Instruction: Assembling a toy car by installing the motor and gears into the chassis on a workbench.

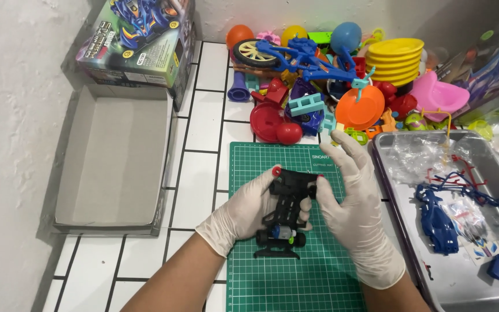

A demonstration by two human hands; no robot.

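Both gloved hands hold 1 black toy car chassis [287, 211] above the green cutting mat [272, 277], near centre of the tiled table [203, 144]. Left hand [244, 214] grasps its left side; right hand [353, 208] pinches the far end. Step in hand, judged: fitting parts at the far axle. The next move likely calls for steady support from the left. Metal tray [463, 283], right: blue car body [434, 222], plastic bags, blue sprue. Open cardboard box [111, 156], left: nothing visible inside.
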